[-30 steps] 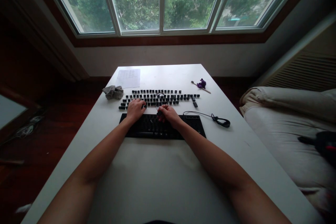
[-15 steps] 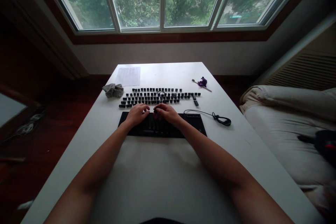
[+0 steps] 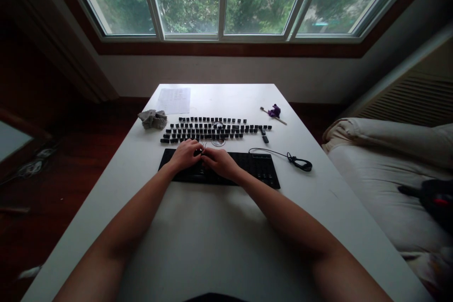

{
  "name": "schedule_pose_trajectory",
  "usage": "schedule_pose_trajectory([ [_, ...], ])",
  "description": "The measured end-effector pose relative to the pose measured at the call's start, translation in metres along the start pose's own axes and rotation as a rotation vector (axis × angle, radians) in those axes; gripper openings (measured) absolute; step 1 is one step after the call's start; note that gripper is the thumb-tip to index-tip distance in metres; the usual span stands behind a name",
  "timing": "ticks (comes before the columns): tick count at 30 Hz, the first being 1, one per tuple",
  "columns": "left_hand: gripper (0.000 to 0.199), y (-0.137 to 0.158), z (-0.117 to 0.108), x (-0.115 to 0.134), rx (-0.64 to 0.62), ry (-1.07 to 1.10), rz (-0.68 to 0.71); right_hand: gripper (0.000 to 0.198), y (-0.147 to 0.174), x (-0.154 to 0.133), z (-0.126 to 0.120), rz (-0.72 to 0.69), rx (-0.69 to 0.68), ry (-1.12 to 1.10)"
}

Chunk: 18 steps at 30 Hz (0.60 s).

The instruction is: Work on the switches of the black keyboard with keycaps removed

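A black keyboard (image 3: 260, 165) lies across the table under both hands, with many of its keycaps off. My right hand (image 3: 221, 163) is closed above its middle, pinching a small wire keycap puller (image 3: 204, 146) whose thin wires stick up past the fingertips. My left hand (image 3: 187, 153) meets it there, thumb and fingers curled together at the puller. Whatever the left fingers grip, perhaps a keycap, is too small and hidden to make out. Just beyond the keyboard, loose black keycaps (image 3: 208, 131) stand in several rows.
A grey cloth (image 3: 153, 119) lies at the left edge, near a printed paper sheet (image 3: 174, 100). At the back right, a toothbrush (image 3: 279, 120) lies by a crumpled purple cloth (image 3: 274, 111). The keyboard's coiled cable (image 3: 300, 163) rests on the right of the white table (image 3: 212, 226).
My right hand has moved left with the puller and turned it upward. It now meets my left hand, whose fingers have closed in at the puller.
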<state>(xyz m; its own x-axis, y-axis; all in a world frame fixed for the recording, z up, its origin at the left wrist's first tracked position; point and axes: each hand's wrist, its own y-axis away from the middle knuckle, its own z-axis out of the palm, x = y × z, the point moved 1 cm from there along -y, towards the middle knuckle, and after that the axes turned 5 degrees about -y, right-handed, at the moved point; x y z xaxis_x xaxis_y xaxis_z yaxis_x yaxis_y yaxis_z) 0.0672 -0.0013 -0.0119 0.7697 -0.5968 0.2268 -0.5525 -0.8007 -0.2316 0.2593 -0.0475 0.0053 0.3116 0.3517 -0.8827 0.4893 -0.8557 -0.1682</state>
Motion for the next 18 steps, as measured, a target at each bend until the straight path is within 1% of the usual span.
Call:
schedule_pose_trajectory([
  [2,0.016,0.000,0.000,-0.001,-0.004,0.011,-0.002,0.013,0.001,-0.009,-0.001,-0.092,-0.047,0.198],
  [4,0.018,0.000,0.000,-0.001,-0.005,0.019,-0.004,0.012,0.002,-0.017,-0.001,-0.181,-0.113,0.332],
  [6,0.020,0.001,0.000,-0.001,-0.006,0.013,-0.008,0.013,0.004,-0.021,-0.002,-0.231,-0.156,0.414],
  [8,0.021,0.001,0.000,0.000,-0.009,0.000,-0.009,0.015,0.006,-0.024,-0.003,-0.237,-0.175,0.454],
  [11,0.020,0.001,0.000,0.000,-0.007,-0.017,-0.016,0.015,0.009,-0.029,-0.005,-0.245,-0.182,0.436],
  [15,0.021,0.001,0.000,-0.001,-0.018,-0.020,-0.013,0.019,0.010,-0.037,-0.008,-0.277,-0.121,0.309],
  [18,0.021,0.001,-0.001,-0.001,-0.011,-0.017,-0.006,0.021,0.007,-0.038,-0.014,-0.270,-0.113,0.234],
])
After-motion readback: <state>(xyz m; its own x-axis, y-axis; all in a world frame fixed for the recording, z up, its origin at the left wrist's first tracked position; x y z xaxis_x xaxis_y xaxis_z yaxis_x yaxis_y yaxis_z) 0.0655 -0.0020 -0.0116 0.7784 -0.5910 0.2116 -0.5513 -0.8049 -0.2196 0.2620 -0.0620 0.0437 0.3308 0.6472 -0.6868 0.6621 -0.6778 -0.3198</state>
